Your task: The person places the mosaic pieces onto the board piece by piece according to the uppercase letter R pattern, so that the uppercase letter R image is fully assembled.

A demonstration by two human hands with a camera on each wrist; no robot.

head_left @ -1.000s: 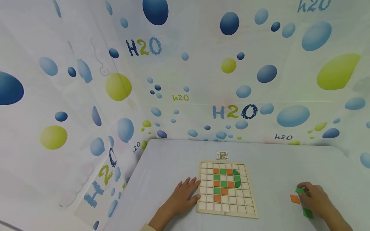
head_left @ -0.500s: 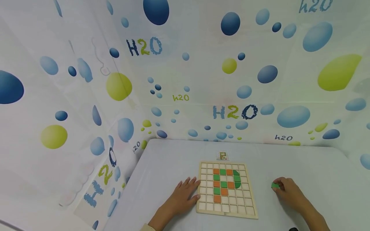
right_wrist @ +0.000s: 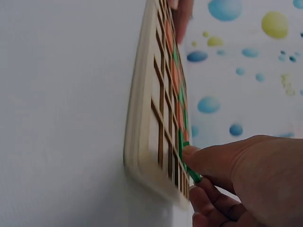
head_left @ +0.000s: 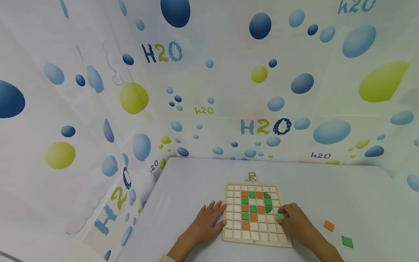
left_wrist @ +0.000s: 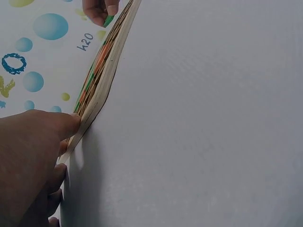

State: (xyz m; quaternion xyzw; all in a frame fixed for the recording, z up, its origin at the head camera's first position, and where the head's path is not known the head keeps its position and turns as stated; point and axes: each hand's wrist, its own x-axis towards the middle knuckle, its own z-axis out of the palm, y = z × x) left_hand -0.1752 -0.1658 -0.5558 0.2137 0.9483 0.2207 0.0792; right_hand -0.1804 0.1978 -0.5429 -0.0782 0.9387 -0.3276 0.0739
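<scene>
A wooden grid board [head_left: 256,242] lies on the white table, with orange and green tiles set in its cells in the form of a letter P. My left hand [head_left: 207,223] rests at the board's left edge, fingers spread and touching the frame. In the head view my right hand [head_left: 296,220] is over the board's right edge, pinching a green tile [head_left: 279,217] between thumb and fingers. The right wrist view shows the same green tile [right_wrist: 193,175] held tilted close to the board's surface. Its exact outline is partly hidden by the fingers.
To the right of the board lie a loose orange tile [head_left: 328,225] and a loose green tile [head_left: 347,241]. A small pattern card [head_left: 251,176] with a P lies just beyond the board. A patterned white curtain [head_left: 229,91] rises behind the table.
My right hand has picked up a green tile from the loose ones at the right and carried it left to the board. The left hand has stayed in place.
</scene>
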